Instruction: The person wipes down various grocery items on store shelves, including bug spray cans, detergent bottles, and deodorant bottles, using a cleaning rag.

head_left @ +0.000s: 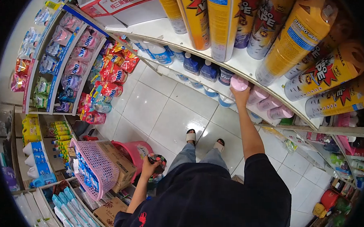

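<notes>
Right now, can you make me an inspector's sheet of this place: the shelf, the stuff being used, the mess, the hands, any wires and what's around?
Surface: white shelf, tall yellow cans on it.
Job's things: pink tub; dark patterned thing, hard to make out.
Clutter: pink basket, cardboard box and pink bucket, crowded together.
Hands: right hand grips the pink tub; left hand holds the patterned thing.
Cables: nothing seen.
Surroundings: tiled floor; red packets nearby.

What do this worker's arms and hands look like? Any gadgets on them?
No gadgets that I can see: the left hand and right hand are bare, without gloves. The forearms are uncovered too, below the short, dark sleeves of a shirt with a small red emblem.
</notes>
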Demonstrator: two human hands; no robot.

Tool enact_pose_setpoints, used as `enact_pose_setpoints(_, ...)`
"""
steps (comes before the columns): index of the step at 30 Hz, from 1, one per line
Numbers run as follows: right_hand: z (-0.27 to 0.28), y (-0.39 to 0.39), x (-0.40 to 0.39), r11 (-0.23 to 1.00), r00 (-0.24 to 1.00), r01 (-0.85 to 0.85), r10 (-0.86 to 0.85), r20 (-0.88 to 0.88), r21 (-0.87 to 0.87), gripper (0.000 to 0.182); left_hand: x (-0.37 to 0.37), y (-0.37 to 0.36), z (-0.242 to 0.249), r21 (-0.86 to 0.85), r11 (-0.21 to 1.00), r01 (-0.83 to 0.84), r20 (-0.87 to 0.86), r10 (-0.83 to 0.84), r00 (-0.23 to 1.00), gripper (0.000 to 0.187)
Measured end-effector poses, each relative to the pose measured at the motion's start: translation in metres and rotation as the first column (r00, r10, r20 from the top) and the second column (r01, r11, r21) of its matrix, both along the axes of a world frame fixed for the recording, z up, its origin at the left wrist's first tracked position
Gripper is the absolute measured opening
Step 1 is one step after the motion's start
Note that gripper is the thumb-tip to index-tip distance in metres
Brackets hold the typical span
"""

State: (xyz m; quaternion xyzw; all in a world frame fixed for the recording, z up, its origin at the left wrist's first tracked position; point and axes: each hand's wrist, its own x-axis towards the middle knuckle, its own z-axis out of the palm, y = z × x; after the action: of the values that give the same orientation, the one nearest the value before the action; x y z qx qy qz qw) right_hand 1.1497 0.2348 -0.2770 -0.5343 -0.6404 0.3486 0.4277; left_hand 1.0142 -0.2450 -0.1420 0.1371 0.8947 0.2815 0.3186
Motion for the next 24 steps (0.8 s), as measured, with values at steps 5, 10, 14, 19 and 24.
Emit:
enact_pose_setpoints(5, -0.003, 0.0, 0.008, 0.998, 0.999, -0.037, 0.038, -0.005, 0.042, 0.088, 0.002, 0.013, -0.012, 0.123, 0.984, -0.128, 0.093, 0.117, 0.989, 0.043)
enact_pose_setpoints(10, -0.019, 0.01, 0.013, 0.99, 0.992, -0.117, 0.12, -0.037, 0.077, 0.089, 0.007, 0.016, -0.021, 0.195, 0.974, -0.116, 0.021, 0.114, 0.993, 0.041)
enact_pose_setpoints(14, -0.021, 0.01, 0.013, 0.991, 0.988, -0.129, 0.131, -0.085, 0.022, 0.09, 0.013, 0.039, 0.006, 0.219, 0.964, -0.152, 0.03, 0.149, 0.988, 0.039)
enact_pose_setpoints(19, -0.018, 0.007, 0.009, 0.99, 0.992, -0.123, 0.123, -0.012, -0.07, 0.088, 0.017, 0.04, 0.0, 0.258, 0.939, -0.229, 0.069, 0.218, 0.973, 0.038)
enact_pose_setpoints(24, -0.005, -0.006, 0.009, 0.991, 0.999, -0.035, 0.039, 0.029, -0.126, 0.091, 0.011, 0.034, -0.017, 0.262, 0.944, -0.2, -0.002, 0.207, 0.978, 0.039)
